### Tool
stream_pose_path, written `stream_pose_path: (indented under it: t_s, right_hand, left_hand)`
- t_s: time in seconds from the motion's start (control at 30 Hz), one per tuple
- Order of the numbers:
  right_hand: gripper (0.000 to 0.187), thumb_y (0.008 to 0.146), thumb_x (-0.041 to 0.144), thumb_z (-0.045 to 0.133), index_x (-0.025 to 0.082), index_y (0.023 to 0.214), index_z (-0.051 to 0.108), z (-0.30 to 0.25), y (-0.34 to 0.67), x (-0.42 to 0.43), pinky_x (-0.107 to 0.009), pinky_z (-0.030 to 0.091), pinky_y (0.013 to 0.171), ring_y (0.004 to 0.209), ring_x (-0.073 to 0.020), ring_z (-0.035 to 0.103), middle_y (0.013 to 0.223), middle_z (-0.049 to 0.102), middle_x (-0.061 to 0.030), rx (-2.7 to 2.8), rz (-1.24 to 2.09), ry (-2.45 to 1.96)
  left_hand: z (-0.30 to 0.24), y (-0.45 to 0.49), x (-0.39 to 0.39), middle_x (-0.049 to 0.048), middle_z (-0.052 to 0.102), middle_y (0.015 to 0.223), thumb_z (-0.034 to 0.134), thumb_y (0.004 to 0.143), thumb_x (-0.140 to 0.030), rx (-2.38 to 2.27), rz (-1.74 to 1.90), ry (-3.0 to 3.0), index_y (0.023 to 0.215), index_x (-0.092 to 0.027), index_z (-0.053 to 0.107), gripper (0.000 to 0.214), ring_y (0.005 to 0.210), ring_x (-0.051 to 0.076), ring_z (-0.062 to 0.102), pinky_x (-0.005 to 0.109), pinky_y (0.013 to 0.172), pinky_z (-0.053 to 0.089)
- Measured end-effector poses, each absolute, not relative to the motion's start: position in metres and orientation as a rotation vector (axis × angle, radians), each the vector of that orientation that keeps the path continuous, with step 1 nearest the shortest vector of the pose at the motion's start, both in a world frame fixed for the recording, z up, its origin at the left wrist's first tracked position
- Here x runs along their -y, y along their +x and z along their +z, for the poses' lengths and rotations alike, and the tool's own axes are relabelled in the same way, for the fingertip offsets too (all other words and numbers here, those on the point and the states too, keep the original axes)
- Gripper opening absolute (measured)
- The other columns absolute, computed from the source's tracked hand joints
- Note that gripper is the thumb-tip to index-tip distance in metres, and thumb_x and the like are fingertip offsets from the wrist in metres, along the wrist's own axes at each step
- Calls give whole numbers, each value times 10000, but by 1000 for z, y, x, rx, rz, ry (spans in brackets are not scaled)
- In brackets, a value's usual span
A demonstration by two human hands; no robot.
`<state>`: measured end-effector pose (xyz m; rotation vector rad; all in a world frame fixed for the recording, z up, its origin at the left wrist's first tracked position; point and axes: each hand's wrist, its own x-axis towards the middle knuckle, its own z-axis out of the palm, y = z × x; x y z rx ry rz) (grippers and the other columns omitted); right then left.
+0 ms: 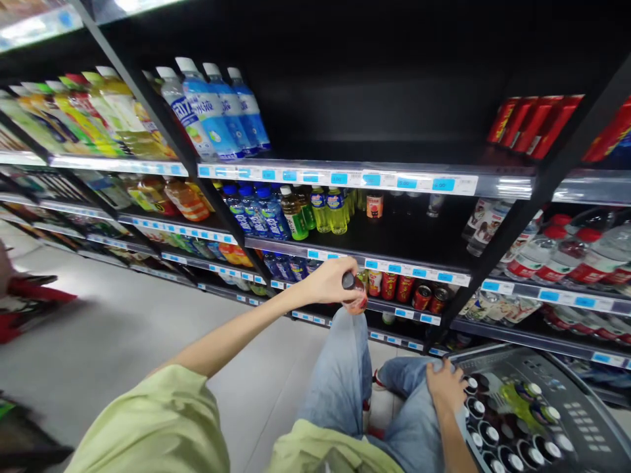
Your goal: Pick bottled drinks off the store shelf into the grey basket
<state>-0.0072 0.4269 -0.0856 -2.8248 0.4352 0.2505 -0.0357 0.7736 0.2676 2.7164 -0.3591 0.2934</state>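
My left hand [331, 279] is stretched out toward the shelves, closed round a small bottle [357, 301] with a dark cap and a reddish label. Its lower part hangs just above my left knee. On my right knee lies my right hand [446, 386], fingers spread, holding nothing. Beside that hand stands a grey crate [589, 394] with several dark-capped and yellow-green bottles in it. On the middle shelf, behind my left hand, a bottle with an orange-pink label [374, 205] stands right of yellow-green bottles [338, 211].
Blue bottles with white caps [217, 115] and red boxes [542, 125] are on the upper shelf. Red cans [404, 289] sit low down, near my left hand. Red-capped water bottles [547, 253] fill the right bay. A blurred red object [34, 295] is on the floor at left.
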Motion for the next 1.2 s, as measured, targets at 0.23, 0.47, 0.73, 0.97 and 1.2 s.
stream_pose_path:
  t_s: [0.23,0.47,0.73,0.97,1.2]
  right_hand:
    - [605,1044,526,460,175,1519,593,-86,-10,-425,-562,577,935,1295,-450,596,1508,543,-236,-407,197,-2865]
    - [592,1022,505,496,160,1489,615,-84,-4,-427,-590,560,970,1314,-472,572,1503,537,-245,-455,219,-2851]
    - [590,1008,508,507,165,1475,620,-91,-4,-427,-606,545,969,1323,-463,563,1509,526,-256,-470,176,-2840]
    - [594,994,504,518,152,1458,635,-85,-3,-426,-610,556,960,1297,-465,577,1483,549,-258,-468,158,-2839]
    - [598,992,515,516,147,1444,645,-91,-2,-423,-607,569,929,1266,-467,585,1473,557,-259,-473,154,-2844]
  left_hand:
    - [170,-56,-799,5,639,789,814,769,-432,183,120,2659,783,-229,524,354,723,198,590,302,673,403]
    - [124,-69,-801,4,633,808,769,754,-369,-89,439,2346,785,-231,562,251,774,201,596,322,752,458]
    - [90,-70,-776,77,780,940,711,783,-288,-201,480,1927,839,-213,678,99,902,245,735,373,864,552]
    - [95,-56,-767,70,787,884,744,749,-259,3,345,1998,810,-206,725,83,860,235,744,362,858,567]
    - [95,-49,-772,63,783,886,739,759,-262,-11,329,2001,817,-204,720,84,850,227,740,364,849,568]
